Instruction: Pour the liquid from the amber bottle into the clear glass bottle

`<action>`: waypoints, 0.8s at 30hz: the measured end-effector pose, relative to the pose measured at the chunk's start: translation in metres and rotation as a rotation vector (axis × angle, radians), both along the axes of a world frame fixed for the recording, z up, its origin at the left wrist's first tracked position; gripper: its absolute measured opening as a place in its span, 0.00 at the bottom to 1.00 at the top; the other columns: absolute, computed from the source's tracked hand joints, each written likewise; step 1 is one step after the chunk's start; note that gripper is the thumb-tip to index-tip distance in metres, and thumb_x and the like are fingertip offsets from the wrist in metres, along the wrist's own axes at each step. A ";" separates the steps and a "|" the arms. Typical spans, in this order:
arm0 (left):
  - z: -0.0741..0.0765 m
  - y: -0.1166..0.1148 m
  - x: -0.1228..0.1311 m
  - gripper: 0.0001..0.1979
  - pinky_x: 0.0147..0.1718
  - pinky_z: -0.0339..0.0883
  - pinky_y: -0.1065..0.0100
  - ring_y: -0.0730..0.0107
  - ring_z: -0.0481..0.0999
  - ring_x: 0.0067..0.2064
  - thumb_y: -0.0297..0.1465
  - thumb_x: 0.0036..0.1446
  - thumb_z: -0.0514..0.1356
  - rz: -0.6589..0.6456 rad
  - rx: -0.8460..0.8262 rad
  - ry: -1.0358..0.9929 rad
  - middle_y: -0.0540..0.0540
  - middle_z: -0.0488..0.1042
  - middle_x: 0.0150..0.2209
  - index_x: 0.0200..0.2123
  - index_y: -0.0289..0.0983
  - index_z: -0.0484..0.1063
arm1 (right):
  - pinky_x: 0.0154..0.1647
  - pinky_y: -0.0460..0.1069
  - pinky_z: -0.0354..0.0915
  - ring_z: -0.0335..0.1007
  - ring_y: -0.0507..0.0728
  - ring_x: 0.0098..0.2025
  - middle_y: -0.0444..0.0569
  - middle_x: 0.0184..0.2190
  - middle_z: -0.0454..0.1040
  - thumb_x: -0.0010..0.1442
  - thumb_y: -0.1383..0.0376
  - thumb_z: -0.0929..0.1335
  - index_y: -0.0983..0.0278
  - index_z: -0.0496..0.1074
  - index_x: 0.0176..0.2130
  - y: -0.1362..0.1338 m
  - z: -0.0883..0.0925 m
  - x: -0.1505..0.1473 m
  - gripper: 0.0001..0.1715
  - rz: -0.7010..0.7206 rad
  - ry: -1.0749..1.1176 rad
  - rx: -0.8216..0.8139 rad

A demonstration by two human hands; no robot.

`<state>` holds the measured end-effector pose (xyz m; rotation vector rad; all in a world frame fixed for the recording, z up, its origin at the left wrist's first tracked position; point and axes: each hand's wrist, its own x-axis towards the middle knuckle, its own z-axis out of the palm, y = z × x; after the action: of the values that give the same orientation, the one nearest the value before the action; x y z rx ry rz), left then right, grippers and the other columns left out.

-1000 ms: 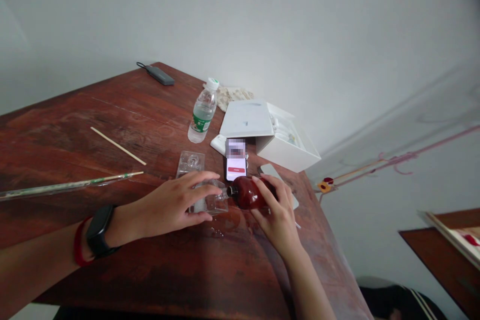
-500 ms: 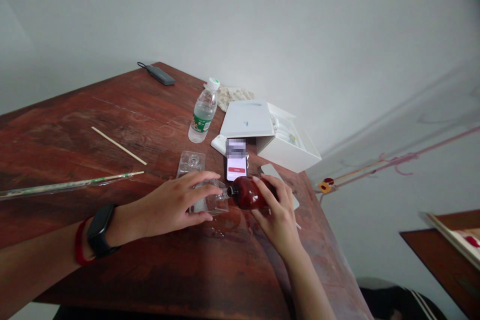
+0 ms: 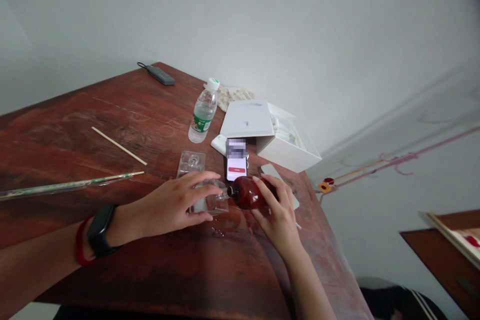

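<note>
My left hand (image 3: 174, 205) grips a small clear plastic container (image 3: 210, 203) on the dark wooden table (image 3: 112, 125), thumb and fingers closed round it. My right hand (image 3: 278, 210) holds a dark red bulb-shaped object (image 3: 249, 193) on its side, its narrow black neck touching the container's edge. A black watch and a red band sit on my left wrist. A second clear container (image 3: 191, 162) lies just beyond my left fingers.
A phone (image 3: 236, 161) with a lit screen lies behind the hands. Further back stand a water bottle (image 3: 203, 111) and an open white box (image 3: 268, 132). Two thin sticks (image 3: 118, 145) lie on the left. A grey device (image 3: 159, 75) rests at the far corner.
</note>
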<state>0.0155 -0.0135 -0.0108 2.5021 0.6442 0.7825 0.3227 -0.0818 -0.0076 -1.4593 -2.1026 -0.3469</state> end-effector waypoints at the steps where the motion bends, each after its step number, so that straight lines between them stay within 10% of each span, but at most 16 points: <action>1: 0.000 0.000 0.000 0.22 0.64 0.75 0.51 0.50 0.73 0.68 0.31 0.67 0.69 0.001 0.004 -0.002 0.40 0.68 0.70 0.62 0.45 0.72 | 0.62 0.72 0.68 0.68 0.73 0.64 0.56 0.63 0.71 0.66 0.67 0.71 0.47 0.65 0.72 0.000 0.000 0.000 0.39 0.000 0.001 0.000; 24: 0.000 0.001 0.001 0.24 0.66 0.72 0.47 0.48 0.72 0.68 0.30 0.65 0.72 -0.005 -0.002 0.008 0.41 0.68 0.70 0.62 0.45 0.72 | 0.62 0.72 0.67 0.68 0.73 0.64 0.57 0.63 0.69 0.69 0.67 0.71 0.48 0.63 0.71 0.000 0.001 0.000 0.36 0.012 -0.010 -0.003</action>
<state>0.0165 -0.0127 -0.0103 2.5050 0.6408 0.7702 0.3224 -0.0817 -0.0065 -1.4490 -2.1204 -0.3470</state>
